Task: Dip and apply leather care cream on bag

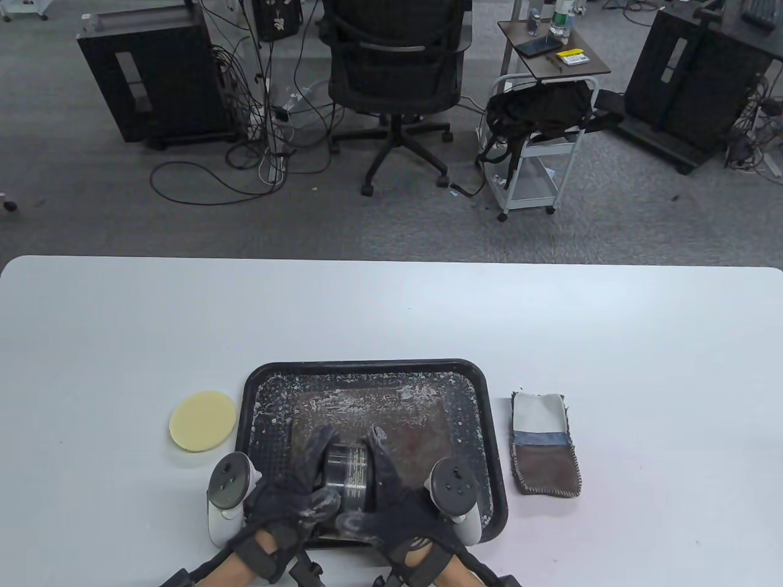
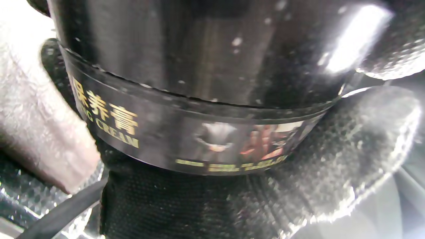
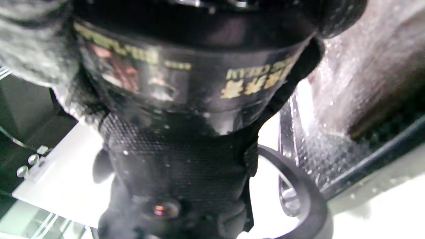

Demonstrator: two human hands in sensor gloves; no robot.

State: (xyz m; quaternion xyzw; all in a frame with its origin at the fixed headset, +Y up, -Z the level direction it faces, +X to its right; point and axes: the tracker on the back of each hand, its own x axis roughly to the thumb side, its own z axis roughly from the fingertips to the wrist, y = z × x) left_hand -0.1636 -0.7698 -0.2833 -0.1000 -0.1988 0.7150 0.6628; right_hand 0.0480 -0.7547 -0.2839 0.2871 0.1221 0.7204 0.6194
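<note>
While both hands grip cream jar (image 1: 350, 476) over tray (image 1: 374, 368) | left wrist view: "CREAM" lettering, perhaps blurred

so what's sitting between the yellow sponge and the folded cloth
In the table view, the black tray lies between the sponge and the cloth. Over it, the left hand and right hand hold the cream jar.

Bright even light, blurred glary wrist views
</note>
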